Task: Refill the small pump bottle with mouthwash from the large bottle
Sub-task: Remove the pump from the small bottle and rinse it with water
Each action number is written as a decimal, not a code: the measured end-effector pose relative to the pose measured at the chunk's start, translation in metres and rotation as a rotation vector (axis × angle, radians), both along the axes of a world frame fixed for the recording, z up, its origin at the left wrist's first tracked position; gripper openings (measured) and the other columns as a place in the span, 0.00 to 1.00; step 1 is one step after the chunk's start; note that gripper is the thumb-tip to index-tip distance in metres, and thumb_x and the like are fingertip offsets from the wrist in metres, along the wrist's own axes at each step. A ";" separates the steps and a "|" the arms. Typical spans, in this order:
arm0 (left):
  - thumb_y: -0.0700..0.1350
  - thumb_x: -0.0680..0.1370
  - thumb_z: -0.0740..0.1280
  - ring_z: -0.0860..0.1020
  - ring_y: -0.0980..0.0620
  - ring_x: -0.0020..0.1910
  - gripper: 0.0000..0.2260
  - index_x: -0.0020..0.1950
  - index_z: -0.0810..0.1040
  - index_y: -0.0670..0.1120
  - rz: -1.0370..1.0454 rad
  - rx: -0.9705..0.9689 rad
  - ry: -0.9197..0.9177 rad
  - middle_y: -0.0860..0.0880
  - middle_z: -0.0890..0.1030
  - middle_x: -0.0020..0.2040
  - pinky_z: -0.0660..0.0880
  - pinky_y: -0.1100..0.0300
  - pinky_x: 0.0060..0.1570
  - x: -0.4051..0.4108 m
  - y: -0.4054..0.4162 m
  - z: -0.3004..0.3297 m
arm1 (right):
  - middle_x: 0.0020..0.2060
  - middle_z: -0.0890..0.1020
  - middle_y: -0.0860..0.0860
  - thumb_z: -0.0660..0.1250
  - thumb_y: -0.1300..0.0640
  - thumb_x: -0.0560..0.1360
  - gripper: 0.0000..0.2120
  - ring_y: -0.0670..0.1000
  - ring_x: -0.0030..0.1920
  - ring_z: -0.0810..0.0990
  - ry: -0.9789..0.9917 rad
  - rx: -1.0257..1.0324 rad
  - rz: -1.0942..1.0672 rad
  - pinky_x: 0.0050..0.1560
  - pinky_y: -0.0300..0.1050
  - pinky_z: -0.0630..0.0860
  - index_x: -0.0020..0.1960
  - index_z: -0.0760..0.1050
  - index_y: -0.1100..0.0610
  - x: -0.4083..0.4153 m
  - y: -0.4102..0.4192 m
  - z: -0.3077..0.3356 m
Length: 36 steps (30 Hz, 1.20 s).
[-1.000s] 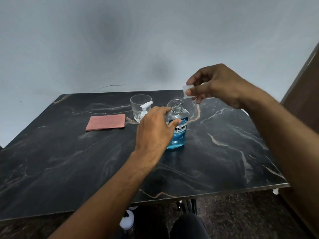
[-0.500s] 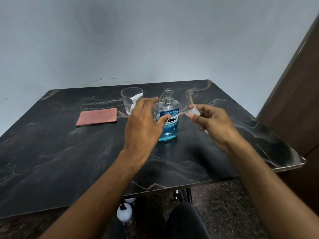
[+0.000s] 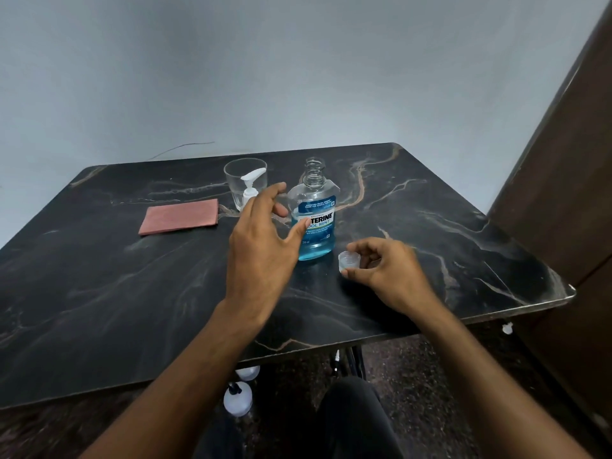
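Head view, the only one. Count on the bench (image 3: 99, 293): one large mouthwash bottle (image 3: 314, 223), one clear glass (image 3: 245, 183), one white pump head (image 3: 251, 187), one pink cloth (image 3: 180, 216), one clear cap (image 3: 348, 261). The large bottle stands upright near the bench's middle, neck uncapped, blue liquid filling roughly its lower part, blue label facing me. A second clear threaded neck shows directly behind its neck; I cannot tell whether that belongs to the small pump bottle, whose body is hidden. The pump head leans inside the glass, spout resting at the rim; the glass stands just left of the large bottle. The cloth lies flat, left of the glass and apart from it. Under the bench, on the floor: two small white bottles (image 3: 237, 397), one partly hidden by the bench edge. My left hand (image 3: 261, 243) is spread wide, fingers loosely curved, palm down, just left of the large bottle; the thumb tip overlaps the label, but I cannot tell if it touches. That hand grips nothing. My right hand (image 3: 381, 270) is low over the bench, just right of the bottle's base, thumb and fingertips pinching the cap, its hollow side turned towards me; remaining fingers curled in. Whether the cap touches the bench surface cannot be told.
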<state>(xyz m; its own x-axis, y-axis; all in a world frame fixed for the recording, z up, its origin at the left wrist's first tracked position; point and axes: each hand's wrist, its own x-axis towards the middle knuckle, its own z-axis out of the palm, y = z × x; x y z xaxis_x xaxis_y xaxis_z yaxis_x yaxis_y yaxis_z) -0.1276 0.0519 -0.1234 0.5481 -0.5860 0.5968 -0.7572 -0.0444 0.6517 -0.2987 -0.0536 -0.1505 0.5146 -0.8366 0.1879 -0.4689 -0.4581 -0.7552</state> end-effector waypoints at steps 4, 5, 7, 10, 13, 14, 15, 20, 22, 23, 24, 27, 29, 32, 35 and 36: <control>0.49 0.75 0.77 0.72 0.61 0.40 0.25 0.70 0.75 0.52 -0.013 -0.010 -0.001 0.57 0.76 0.51 0.81 0.58 0.47 0.001 -0.001 0.000 | 0.38 0.83 0.43 0.82 0.55 0.65 0.19 0.41 0.39 0.81 0.032 -0.025 -0.001 0.43 0.35 0.79 0.54 0.82 0.51 0.003 0.000 -0.003; 0.49 0.75 0.77 0.73 0.61 0.40 0.25 0.70 0.75 0.52 -0.016 -0.011 -0.002 0.57 0.76 0.51 0.80 0.61 0.46 0.001 -0.001 -0.001 | 0.38 0.83 0.42 0.82 0.55 0.64 0.19 0.40 0.38 0.80 0.038 -0.026 0.002 0.40 0.31 0.77 0.54 0.82 0.51 0.003 0.000 -0.003; 0.49 0.75 0.77 0.72 0.60 0.39 0.23 0.69 0.76 0.52 -0.017 -0.017 -0.003 0.57 0.76 0.51 0.77 0.64 0.44 0.003 0.001 -0.002 | 0.40 0.82 0.42 0.83 0.55 0.63 0.22 0.40 0.40 0.79 0.056 -0.023 0.013 0.40 0.29 0.75 0.55 0.81 0.52 0.004 0.001 -0.004; 0.48 0.76 0.76 0.72 0.59 0.39 0.19 0.65 0.78 0.53 -0.016 -0.044 0.007 0.56 0.77 0.49 0.76 0.63 0.43 0.007 0.006 -0.004 | 0.43 0.80 0.42 0.83 0.55 0.63 0.28 0.40 0.41 0.78 0.086 -0.024 0.035 0.41 0.27 0.73 0.62 0.79 0.52 0.004 0.001 -0.002; 0.48 0.76 0.76 0.75 0.56 0.39 0.14 0.61 0.81 0.50 -0.019 -0.081 0.056 0.55 0.79 0.47 0.78 0.58 0.43 0.013 0.012 -0.005 | 0.47 0.79 0.43 0.83 0.54 0.62 0.36 0.41 0.41 0.76 0.131 -0.037 0.067 0.40 0.28 0.72 0.67 0.75 0.52 0.002 0.001 0.006; 0.48 0.76 0.76 0.75 0.54 0.38 0.14 0.60 0.81 0.50 -0.014 -0.091 0.081 0.54 0.79 0.46 0.79 0.57 0.42 0.016 0.015 -0.005 | 0.50 0.79 0.45 0.84 0.54 0.61 0.37 0.43 0.41 0.76 0.124 -0.039 0.077 0.43 0.32 0.74 0.68 0.75 0.52 0.001 0.001 0.011; 0.48 0.76 0.76 0.76 0.52 0.37 0.13 0.59 0.82 0.50 -0.006 -0.098 0.109 0.53 0.80 0.46 0.79 0.58 0.40 0.019 0.018 -0.006 | 0.52 0.79 0.46 0.84 0.55 0.61 0.37 0.46 0.41 0.77 0.101 -0.039 0.082 0.45 0.38 0.77 0.68 0.75 0.52 -0.001 0.002 0.016; 0.48 0.76 0.75 0.77 0.50 0.36 0.11 0.57 0.82 0.50 0.043 -0.108 0.192 0.51 0.81 0.45 0.80 0.56 0.38 0.034 0.029 -0.013 | 0.47 0.82 0.48 0.81 0.61 0.66 0.24 0.48 0.40 0.79 0.010 -0.117 0.090 0.42 0.41 0.78 0.60 0.80 0.52 -0.002 0.006 0.053; 0.49 0.75 0.76 0.75 0.53 0.39 0.12 0.57 0.81 0.50 0.077 -0.095 0.194 0.52 0.79 0.47 0.79 0.58 0.41 0.037 0.030 -0.018 | 0.42 0.83 0.46 0.79 0.62 0.68 0.18 0.44 0.37 0.79 -0.055 -0.141 0.105 0.39 0.35 0.77 0.56 0.81 0.53 0.007 0.012 0.068; 0.49 0.75 0.76 0.74 0.55 0.41 0.14 0.58 0.80 0.50 0.100 -0.097 0.195 0.52 0.78 0.49 0.78 0.60 0.43 0.039 0.030 -0.021 | 0.40 0.83 0.46 0.78 0.63 0.69 0.15 0.42 0.37 0.80 -0.079 -0.161 0.119 0.39 0.32 0.77 0.55 0.82 0.53 0.014 0.017 0.075; 0.49 0.74 0.77 0.74 0.56 0.43 0.16 0.59 0.78 0.50 0.116 -0.103 0.207 0.52 0.77 0.51 0.77 0.61 0.45 0.040 0.028 -0.023 | 0.39 0.83 0.45 0.77 0.63 0.70 0.13 0.41 0.37 0.80 -0.092 -0.184 0.139 0.40 0.30 0.77 0.54 0.83 0.53 0.022 0.022 0.082; 0.54 0.72 0.78 0.75 0.55 0.54 0.24 0.66 0.76 0.51 0.128 -0.065 0.261 0.55 0.75 0.59 0.75 0.62 0.53 0.046 0.018 -0.026 | 0.40 0.83 0.42 0.76 0.61 0.72 0.10 0.36 0.36 0.78 -0.082 -0.270 0.223 0.39 0.25 0.72 0.52 0.85 0.52 0.052 0.040 0.105; 0.58 0.72 0.78 0.75 0.52 0.60 0.28 0.68 0.76 0.51 0.125 -0.004 0.281 0.57 0.74 0.61 0.75 0.56 0.59 0.050 0.009 -0.026 | 0.39 0.82 0.41 0.74 0.60 0.73 0.08 0.36 0.35 0.76 -0.042 -0.351 0.271 0.38 0.24 0.69 0.51 0.85 0.52 0.074 0.047 0.121; 0.60 0.70 0.78 0.77 0.51 0.61 0.28 0.66 0.78 0.50 0.133 0.036 0.288 0.55 0.79 0.60 0.77 0.50 0.61 0.054 -0.003 -0.026 | 0.37 0.79 0.41 0.73 0.60 0.73 0.06 0.39 0.35 0.74 0.032 -0.431 0.281 0.36 0.23 0.69 0.49 0.85 0.54 0.106 0.047 0.134; 0.59 0.69 0.78 0.80 0.54 0.51 0.24 0.59 0.82 0.48 0.151 0.027 0.320 0.54 0.83 0.52 0.78 0.56 0.52 0.057 -0.010 -0.027 | 0.36 0.80 0.48 0.73 0.56 0.73 0.04 0.46 0.36 0.78 0.124 -0.407 0.181 0.31 0.32 0.71 0.41 0.82 0.56 0.135 0.042 0.127; 0.59 0.68 0.77 0.80 0.57 0.46 0.22 0.56 0.83 0.47 0.149 0.017 0.336 0.55 0.83 0.48 0.77 0.62 0.46 0.057 -0.009 -0.027 | 0.36 0.80 0.51 0.73 0.55 0.73 0.09 0.51 0.37 0.78 0.140 -0.392 0.133 0.31 0.39 0.70 0.36 0.78 0.55 0.142 0.042 0.121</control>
